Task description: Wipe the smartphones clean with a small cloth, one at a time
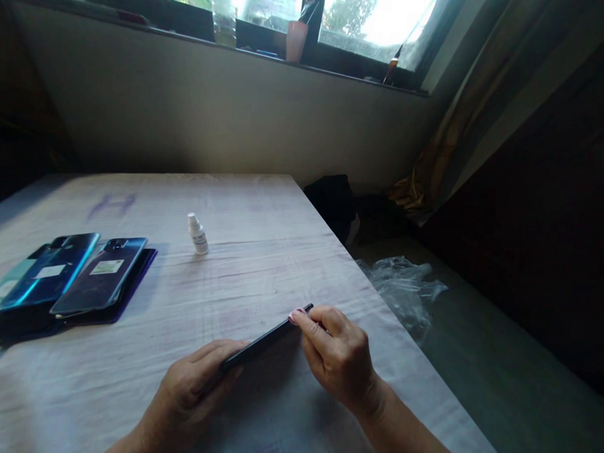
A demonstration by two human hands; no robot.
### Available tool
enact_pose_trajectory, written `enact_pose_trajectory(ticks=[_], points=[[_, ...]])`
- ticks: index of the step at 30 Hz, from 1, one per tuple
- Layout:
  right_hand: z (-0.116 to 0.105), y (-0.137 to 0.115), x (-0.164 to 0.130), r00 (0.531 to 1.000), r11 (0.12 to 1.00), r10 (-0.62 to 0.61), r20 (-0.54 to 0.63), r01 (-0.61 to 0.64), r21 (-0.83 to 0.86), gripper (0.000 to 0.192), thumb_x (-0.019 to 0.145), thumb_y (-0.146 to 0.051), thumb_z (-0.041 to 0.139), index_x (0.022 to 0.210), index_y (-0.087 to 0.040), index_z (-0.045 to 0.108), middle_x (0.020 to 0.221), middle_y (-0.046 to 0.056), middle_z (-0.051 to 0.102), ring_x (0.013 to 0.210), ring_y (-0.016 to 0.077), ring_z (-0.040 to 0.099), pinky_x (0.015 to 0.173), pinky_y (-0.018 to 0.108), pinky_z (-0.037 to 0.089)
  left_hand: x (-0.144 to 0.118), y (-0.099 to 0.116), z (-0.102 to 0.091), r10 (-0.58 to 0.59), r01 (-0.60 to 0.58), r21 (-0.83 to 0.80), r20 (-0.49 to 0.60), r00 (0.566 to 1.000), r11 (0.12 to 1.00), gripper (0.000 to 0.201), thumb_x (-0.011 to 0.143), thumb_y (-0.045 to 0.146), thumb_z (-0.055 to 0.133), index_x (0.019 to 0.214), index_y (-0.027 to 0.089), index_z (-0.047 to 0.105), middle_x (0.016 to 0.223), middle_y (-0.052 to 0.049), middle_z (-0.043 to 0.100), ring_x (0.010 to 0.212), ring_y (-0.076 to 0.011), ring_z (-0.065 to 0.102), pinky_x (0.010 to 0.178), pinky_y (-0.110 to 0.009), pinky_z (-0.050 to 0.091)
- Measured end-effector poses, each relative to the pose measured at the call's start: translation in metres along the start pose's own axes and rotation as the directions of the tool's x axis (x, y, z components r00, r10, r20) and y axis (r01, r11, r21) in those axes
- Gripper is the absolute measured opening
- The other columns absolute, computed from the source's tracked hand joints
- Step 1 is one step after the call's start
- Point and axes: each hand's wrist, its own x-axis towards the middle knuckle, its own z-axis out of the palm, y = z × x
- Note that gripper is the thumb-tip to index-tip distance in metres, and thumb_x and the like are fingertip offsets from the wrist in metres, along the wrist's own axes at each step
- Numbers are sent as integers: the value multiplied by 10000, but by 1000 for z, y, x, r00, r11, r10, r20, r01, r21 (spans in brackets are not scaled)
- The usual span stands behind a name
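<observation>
- Pinching the far end of a dark phone (267,338), the right hand (339,358) has its thumb and fingers closed tight on the top edge, a painted nail showing at the corner.
- The left hand (192,388) cradles the near end from below, fingers curled shut around the lower edge, so the phone hangs tilted on edge just above the table (261,251), between the two hands.
- The phone looks thin, stiff and light, with smooth faces that would likely slip under a loose hold; its glass is probably fragile, so the narrow side edges and corners seem the safest places to take it, as both hands do now.
- Beyond the grip and somewhat to the left, well apart, a small white dropper bottle (198,234) stands upright on the cloth-covered top.
- Further left, a row of phones (69,276) lies back-up, overlapping one another, some with pale stickers.
- To the right of the grip, off the table edge, crumpled clear plastic (404,284) lies lower down.
- Far ahead, a pink cup (296,40) stands on the window sill.
</observation>
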Motion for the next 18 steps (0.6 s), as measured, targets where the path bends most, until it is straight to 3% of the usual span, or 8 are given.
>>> enact_pose_trajectory(ticks=[11, 18], points=[[-6, 13, -1, 997, 993, 74, -9, -75, -92, 236, 953, -101, 546, 1059, -129, 755, 825, 69, 670, 735, 173, 648, 681, 272, 532, -2, -2, -3, 33, -33, 63, 12, 999, 997, 302, 967, 179, 553, 1243, 272, 633, 1039, -17, 772, 892, -145, 757, 789, -183, 586], [-5, 2, 1, 999, 997, 48, 12, -47, -68, 252, 944, -82, 536, 1063, -132, 753, 816, 65, 661, 723, 173, 635, 663, 274, 524, -1, 0, -16, 42, -40, 99, -23, 999, 994, 226, 952, 205, 581, 1140, 266, 692, 930, -9, 783, 806, -141, 761, 732, -177, 585]])
